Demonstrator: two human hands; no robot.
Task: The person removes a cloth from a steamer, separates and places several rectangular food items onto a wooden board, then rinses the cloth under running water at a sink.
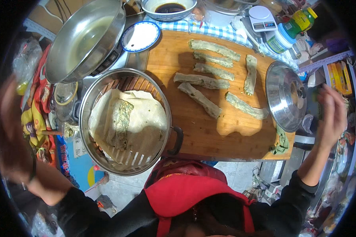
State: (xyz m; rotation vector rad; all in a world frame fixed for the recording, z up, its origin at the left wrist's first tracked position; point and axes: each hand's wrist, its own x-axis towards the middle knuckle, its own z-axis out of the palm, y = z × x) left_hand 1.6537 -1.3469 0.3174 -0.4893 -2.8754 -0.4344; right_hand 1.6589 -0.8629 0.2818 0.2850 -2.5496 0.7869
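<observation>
My left hand [13, 133] is raised at the far left, blurred by motion. Its fingers and anything in them cannot be made out. At the right, my right hand [330, 115] is up beside a metal lid with a glass centre [281, 97], apart from its dark knob, fingers loosely bent and nothing visible in them. Before me stands a metal steamer pot [169, 118], lined with a pale mesh cloth [145, 121] over slats. One flat roll with green filling [121, 121] lies on that cloth. Several pale filled dough rolls [201, 81] are spread over the wooden board [195, 139].
A steel wok [86, 44] with cloudy liquid sits behind the pot. Beyond the board are a blue-rimmed plate [141, 37], a bowl of dark sauce [169, 11], a kitchen scale [262, 20] and a green bottle [299, 23]. Green scraps [280, 142] lie at the board's right corner.
</observation>
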